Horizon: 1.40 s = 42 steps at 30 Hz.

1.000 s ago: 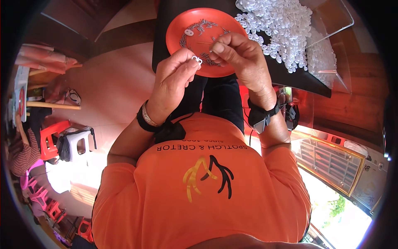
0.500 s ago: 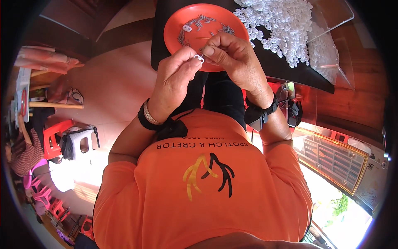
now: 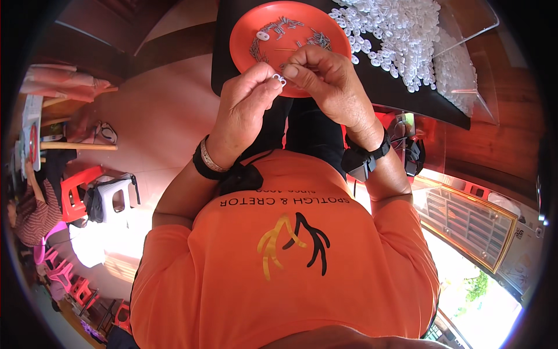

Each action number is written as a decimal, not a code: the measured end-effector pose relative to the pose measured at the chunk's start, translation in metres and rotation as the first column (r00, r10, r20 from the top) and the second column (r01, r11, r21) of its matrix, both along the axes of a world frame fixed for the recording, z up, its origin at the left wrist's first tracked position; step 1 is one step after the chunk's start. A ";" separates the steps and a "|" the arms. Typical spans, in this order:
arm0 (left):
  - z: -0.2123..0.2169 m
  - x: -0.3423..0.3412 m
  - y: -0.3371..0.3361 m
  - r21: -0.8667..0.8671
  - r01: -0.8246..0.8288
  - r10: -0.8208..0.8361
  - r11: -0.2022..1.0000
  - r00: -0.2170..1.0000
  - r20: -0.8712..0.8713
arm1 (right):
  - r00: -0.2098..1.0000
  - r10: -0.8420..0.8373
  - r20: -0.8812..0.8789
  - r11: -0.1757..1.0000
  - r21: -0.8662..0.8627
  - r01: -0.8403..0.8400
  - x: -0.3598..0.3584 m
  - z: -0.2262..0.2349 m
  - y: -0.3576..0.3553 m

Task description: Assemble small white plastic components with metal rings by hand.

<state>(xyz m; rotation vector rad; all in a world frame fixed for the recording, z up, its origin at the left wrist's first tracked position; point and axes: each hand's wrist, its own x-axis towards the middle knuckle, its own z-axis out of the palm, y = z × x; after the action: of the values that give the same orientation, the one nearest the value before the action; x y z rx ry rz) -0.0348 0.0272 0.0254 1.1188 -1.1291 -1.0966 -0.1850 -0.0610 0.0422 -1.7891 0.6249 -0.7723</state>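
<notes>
Between the thumb and fingers of my left hand [image 3: 243, 110] is a small white two-holed plastic piece [image 3: 279, 79], its rings showing past the fingertips. My right hand [image 3: 331, 84] is closed in a pinch right beside it. Something small and greyish shows at its fingertips, too tiny to name. Both hands hover over the near edge of an orange-red plate [image 3: 241, 38]. Short grey metal pins [image 3: 318, 39] lie on the plate in loose clusters, along with one white plastic piece [image 3: 263, 36] and a thin yellowish stick [image 3: 285, 50].
A big heap of white plastic pieces [image 3: 395, 35] covers the right part of the black table [image 3: 372, 87], beside a clear panel [image 3: 465, 64]. Red and white stools [image 3: 116, 198] stand at far left, near another person [image 3: 38, 218]. A gold-framed panel [image 3: 465, 224] is at right.
My two hands keep almost the same pinched pose at the white piece, which has turned slightly. The plate appears a little higher in the picture.
</notes>
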 end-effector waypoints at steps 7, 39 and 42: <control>-0.004 -0.001 0.001 -0.009 0.007 -0.007 1.000 0.998 0.056 | 0.997 -0.005 -0.073 0.997 -0.073 0.000 0.001 -0.001 0.004; -0.009 0.021 -0.012 0.105 0.082 -0.063 0.991 0.983 -0.174 | 0.728 -0.375 -0.574 0.720 -0.674 -0.161 -0.018 0.021 -0.096; 0.000 0.020 -0.023 0.076 0.148 -0.143 0.986 0.988 -0.061 | 0.595 -0.487 -0.639 0.629 -0.729 -0.269 -0.004 0.011 -0.117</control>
<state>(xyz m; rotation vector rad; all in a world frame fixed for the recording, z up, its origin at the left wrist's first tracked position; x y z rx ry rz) -0.0143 0.0042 0.0250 1.0745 -1.1457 -1.2893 -0.1894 -0.1778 0.0536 -3.0208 1.1360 -0.2205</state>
